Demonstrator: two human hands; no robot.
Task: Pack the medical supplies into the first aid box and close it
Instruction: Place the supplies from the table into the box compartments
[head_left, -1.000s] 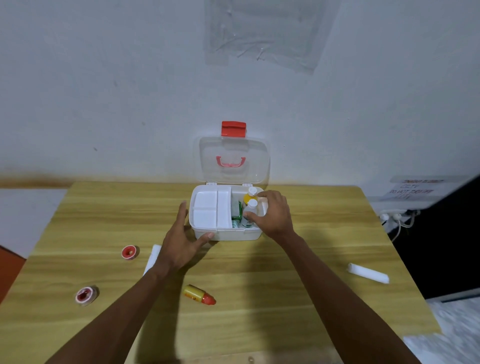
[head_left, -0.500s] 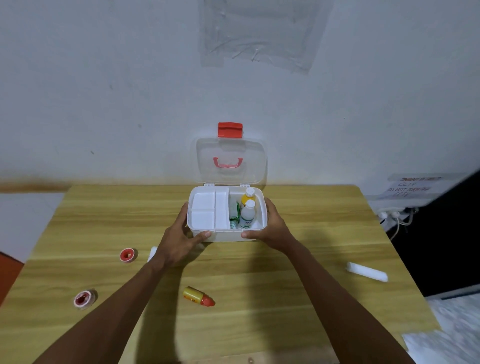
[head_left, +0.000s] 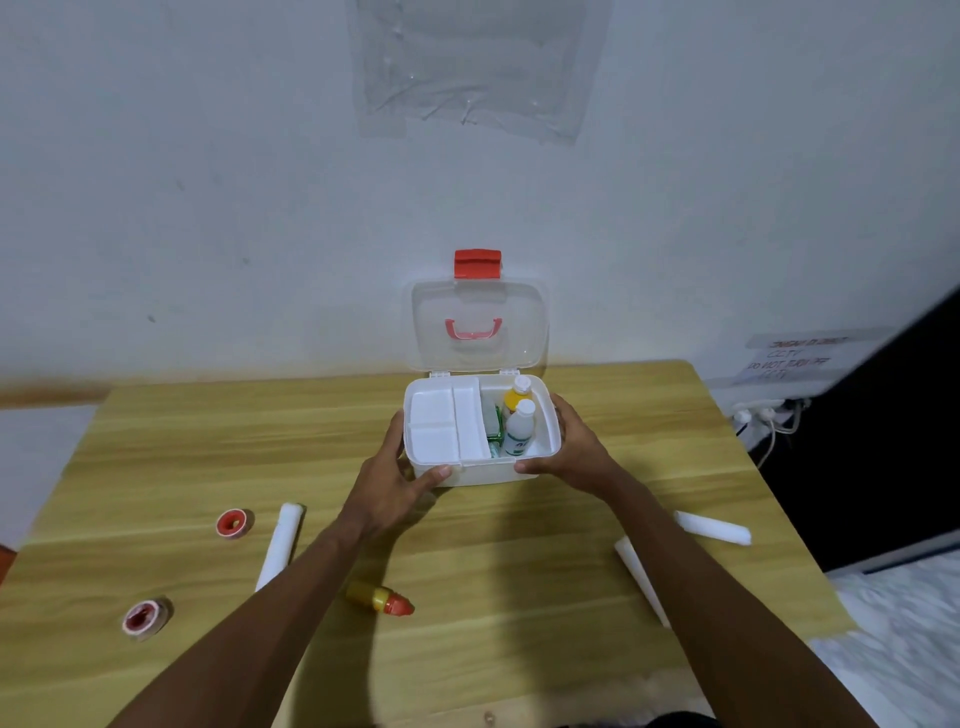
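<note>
A white first aid box (head_left: 485, 474) stands open on the wooden table, its clear lid (head_left: 478, 325) upright with a red latch. A white divider tray (head_left: 441, 426) fills its left half. On the right stand a white bottle (head_left: 519, 428) and a yellow bottle (head_left: 515, 395), with a green packet beside them. My left hand (head_left: 395, 480) grips the box's left front corner, and my right hand (head_left: 574, 449) grips its right side. On the table lie two red tape rolls (head_left: 235, 522) (head_left: 145, 617), a yellow dropper bottle (head_left: 379, 597) and three white gauze rolls (head_left: 280, 543) (head_left: 639, 577) (head_left: 714, 527).
The wooden table (head_left: 519, 597) backs onto a white wall. Its right edge drops to a dark gap with cables and a socket strip (head_left: 763, 415). A paper notice (head_left: 795, 358) lies on a ledge at the far right.
My right hand left the white bottle inside the box and took hold of the box's right side. The left hand closed round the left corner. The view has shifted, revealing more gauze rolls.
</note>
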